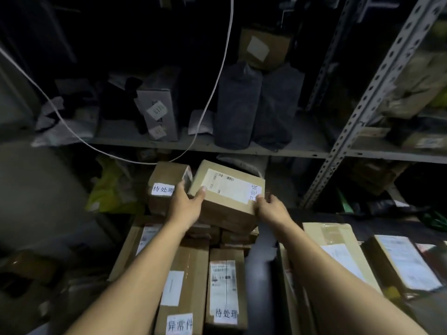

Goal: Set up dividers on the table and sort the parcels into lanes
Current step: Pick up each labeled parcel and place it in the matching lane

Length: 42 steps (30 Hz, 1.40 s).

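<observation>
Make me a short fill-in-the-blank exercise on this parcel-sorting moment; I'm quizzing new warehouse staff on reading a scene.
1. The tilted cardboard box is gripped by ____ hands, the left hand and the right hand.
2. The white cable hangs in front of the metal ____.
3. The two dark wrapped bundles stand on the shelf board ____ the held box.

Missing words: two; shelf; above
</observation>
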Motion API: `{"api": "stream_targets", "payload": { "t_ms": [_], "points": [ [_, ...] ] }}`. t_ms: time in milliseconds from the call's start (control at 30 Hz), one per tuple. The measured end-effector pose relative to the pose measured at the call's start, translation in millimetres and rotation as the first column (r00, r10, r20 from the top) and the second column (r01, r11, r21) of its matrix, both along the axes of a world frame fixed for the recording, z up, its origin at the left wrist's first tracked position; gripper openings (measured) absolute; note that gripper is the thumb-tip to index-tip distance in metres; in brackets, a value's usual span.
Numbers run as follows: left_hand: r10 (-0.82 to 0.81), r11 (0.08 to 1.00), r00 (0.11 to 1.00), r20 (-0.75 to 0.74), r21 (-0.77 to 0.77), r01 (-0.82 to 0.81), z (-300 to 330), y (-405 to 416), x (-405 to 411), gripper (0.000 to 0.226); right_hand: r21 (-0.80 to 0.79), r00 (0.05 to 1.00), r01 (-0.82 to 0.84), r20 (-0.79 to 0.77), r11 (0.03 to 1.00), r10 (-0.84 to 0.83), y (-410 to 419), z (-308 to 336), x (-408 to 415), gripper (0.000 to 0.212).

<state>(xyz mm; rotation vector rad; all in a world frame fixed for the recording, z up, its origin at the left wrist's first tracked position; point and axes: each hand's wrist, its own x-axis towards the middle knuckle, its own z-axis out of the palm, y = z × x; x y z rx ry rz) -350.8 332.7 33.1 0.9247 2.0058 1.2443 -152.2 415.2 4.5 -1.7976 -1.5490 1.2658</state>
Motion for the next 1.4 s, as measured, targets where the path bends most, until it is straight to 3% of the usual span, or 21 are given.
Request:
{"api": "stream_targets", "payload": {
  "t_ms": [100, 300, 400, 467, 533, 633, 700, 867, 967, 1100, 1200, 1300, 1400],
  "points": [
    [-0.003, 1.000, 1.000, -0.008, 0.022, 0.003, -5.6, 4.5, 3.4, 0.053, -0.011, 0.993, 0.016, -0.121, 1.000, -0.017, -6.1, -9.9, -9.0, 0.045],
    [0.065, 0.956, 0.992, 0.108, 0.278, -0.093, 16.3, -19.8, 11.3, 0.039, 0.106, 0.954, 0.154, -0.273, 0.982, -0.120, -41.5, 16.7, -7.8, 0.035],
    [0.004, 0.917, 0.968, 0.249, 0.385, -0.103, 32.3, -40.9, 15.7, 0.043, 0.066, 0.915, 0.167, -0.381, 0.984, -0.130, -79.2, 32.7, -1.7, 0.023],
    [-0.013, 0.914, 0.964, 0.267, 0.393, -0.097, 38.5, -54.3, 16.3, 0.048, 0.029, 0.877, 0.176, -0.458, 0.984, -0.143, -110.9, 40.0, 7.6, 0.018],
    [-0.009, 0.919, 0.962, 0.275, 0.381, -0.100, 41.7, -67.9, 16.8, 0.051, -0.013, 0.839, 0.165, -0.523, 0.986, -0.148, -142.8, 44.3, 19.5, 0.026],
    [-0.017, 0.925, 0.947, 0.319, 0.366, -0.107, 47.6, -91.3, 21.7, 0.040, 0.000, 0.866, 0.149, -0.482, 0.989, -0.130, -178.7, 50.9, 45.2, 0.066],
    [-0.055, 0.935, 0.943, 0.328, 0.349, -0.067, 50.5, -102.6, 27.6, 0.033, 0.055, 0.895, 0.153, -0.430, 0.987, -0.115, -191.5, 57.1, 66.6, 0.075],
    [-0.195, 0.945, 0.927, 0.320, 0.314, 0.091, 67.4, -113.0, 52.2, 0.029, 0.193, 0.938, 0.190, -0.325, 0.963, -0.120, -199.7, 83.8, 121.9, 0.066],
    [-0.313, 0.925, 0.897, 0.312, 0.314, 0.213, 80.1, -110.2, 80.7, 0.020, 0.150, 0.961, 0.044, -0.278, 0.988, 0.000, -207.0, 102.2, 151.5, 0.052],
    [-0.392, 0.896, 0.881, 0.264, 0.329, 0.300, 98.2, -101.3, 125.9, 0.022, 0.132, 0.937, -0.038, -0.340, 0.990, 0.082, -221.0, 123.1, 192.0, 0.034],
    [-0.434, 0.880, 0.863, 0.259, 0.328, 0.344, 109.3, -95.0, 158.5, 0.024, 0.152, 0.937, 0.010, -0.347, 0.988, 0.044, -229.4, 129.9, 220.5, 0.037],
    [-0.446, 0.864, 0.864, 0.234, 0.363, 0.348, 124.1, -87.3, 197.8, 0.041, 0.208, 0.943, 0.084, -0.332, 0.974, -0.011, -234.6, 137.9, 246.9, 0.040],
    [-0.480, 0.833, 0.837, 0.265, 0.436, 0.340, 142.5, -81.3, 241.1, 0.049, 0.281, 0.925, 0.181, -0.375, 0.942, -0.066, -230.3, 152.1, 278.6, 0.030]
  ]
}}
